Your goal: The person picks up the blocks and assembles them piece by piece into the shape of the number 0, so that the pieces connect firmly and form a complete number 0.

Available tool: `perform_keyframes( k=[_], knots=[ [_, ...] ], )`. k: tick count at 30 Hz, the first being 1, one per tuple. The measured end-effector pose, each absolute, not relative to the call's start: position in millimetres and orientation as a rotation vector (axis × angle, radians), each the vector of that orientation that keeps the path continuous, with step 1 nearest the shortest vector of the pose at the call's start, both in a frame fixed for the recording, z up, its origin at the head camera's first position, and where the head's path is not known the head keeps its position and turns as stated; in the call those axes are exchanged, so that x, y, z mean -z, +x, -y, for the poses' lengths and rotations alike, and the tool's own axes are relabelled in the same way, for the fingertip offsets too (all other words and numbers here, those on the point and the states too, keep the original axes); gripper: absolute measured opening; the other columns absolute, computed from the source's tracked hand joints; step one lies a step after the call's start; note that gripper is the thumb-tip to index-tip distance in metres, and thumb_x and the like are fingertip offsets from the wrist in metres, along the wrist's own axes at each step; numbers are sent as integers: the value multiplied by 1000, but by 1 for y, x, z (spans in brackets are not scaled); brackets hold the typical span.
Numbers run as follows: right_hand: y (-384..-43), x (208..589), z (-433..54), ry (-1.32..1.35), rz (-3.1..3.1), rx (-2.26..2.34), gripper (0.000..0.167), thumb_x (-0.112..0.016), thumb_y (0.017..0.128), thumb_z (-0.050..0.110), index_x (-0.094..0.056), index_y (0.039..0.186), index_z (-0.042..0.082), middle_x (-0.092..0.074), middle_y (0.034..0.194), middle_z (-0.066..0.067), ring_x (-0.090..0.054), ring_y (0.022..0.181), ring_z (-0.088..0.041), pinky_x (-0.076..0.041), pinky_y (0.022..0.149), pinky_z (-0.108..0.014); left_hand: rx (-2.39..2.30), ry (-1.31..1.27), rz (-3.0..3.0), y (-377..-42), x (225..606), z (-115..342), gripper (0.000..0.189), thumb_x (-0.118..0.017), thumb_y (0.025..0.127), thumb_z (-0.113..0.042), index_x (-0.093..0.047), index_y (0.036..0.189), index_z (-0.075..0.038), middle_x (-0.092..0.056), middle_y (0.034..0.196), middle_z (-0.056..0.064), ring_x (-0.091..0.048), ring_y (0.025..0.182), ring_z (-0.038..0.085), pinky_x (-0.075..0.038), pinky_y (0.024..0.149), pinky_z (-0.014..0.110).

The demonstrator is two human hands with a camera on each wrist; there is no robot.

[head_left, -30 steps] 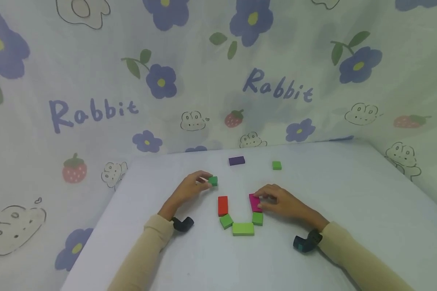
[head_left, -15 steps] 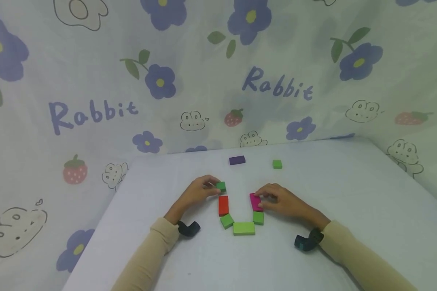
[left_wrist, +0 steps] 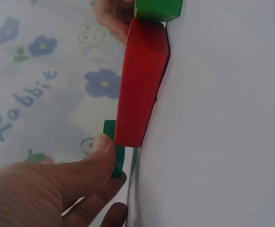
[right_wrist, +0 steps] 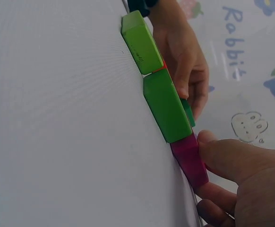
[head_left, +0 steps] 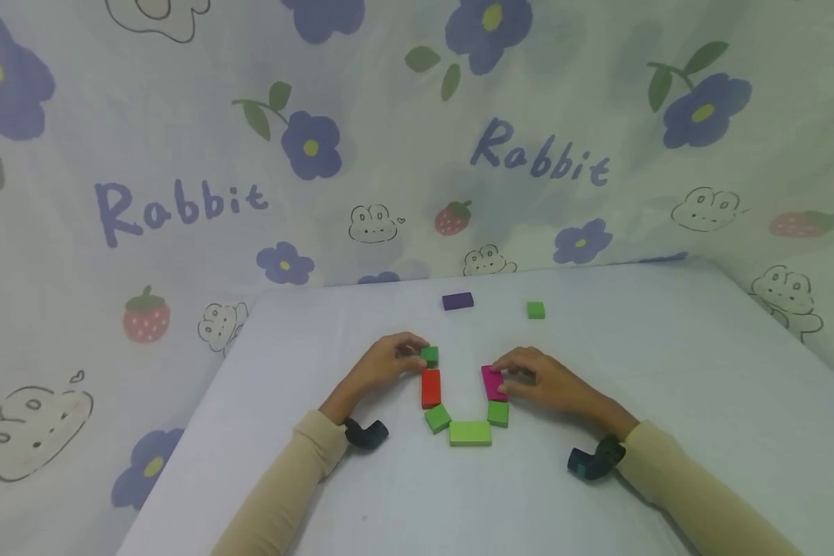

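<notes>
The small, square, dark-green wooden-looking block point(head_left: 429, 356) just moved right, in close.
From far off, I have it pinched in my left grip point(head_left: 389, 361), at the far end of the long red wooden-looking block point(head_left: 431, 389) — I can't tell if they touch. I think this makes that side almost one block longer. My right grip point(head_left: 549, 384) pinches the long pink wooden-looking block point(head_left: 493, 384) — that one has stayed put on the white surface point(head_left: 389, 494).
</notes>
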State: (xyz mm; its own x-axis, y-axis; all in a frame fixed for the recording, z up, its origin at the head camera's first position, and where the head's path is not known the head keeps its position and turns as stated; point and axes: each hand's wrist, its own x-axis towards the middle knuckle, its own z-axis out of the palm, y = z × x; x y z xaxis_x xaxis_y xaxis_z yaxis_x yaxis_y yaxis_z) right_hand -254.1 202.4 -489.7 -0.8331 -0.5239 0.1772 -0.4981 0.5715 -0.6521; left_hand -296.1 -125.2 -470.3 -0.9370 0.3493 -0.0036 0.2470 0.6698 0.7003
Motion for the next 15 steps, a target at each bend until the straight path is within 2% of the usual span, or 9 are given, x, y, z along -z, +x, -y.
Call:
perform_keyframes(
  k=[15],
  knots=[
    [-256, 491, -204, -928, -2751, 1144, 35, -75, 90, 28, -66, 124, 29, -63, 121, 10, -55, 105, -10, -51, 91, -31, -1096, 477, -2713, -294, 469, 120, 38, -72, 92, -24, -68, 129, -23, -67, 131, 1, -57, 124, 26, -43, 109, 50]
  ],
)
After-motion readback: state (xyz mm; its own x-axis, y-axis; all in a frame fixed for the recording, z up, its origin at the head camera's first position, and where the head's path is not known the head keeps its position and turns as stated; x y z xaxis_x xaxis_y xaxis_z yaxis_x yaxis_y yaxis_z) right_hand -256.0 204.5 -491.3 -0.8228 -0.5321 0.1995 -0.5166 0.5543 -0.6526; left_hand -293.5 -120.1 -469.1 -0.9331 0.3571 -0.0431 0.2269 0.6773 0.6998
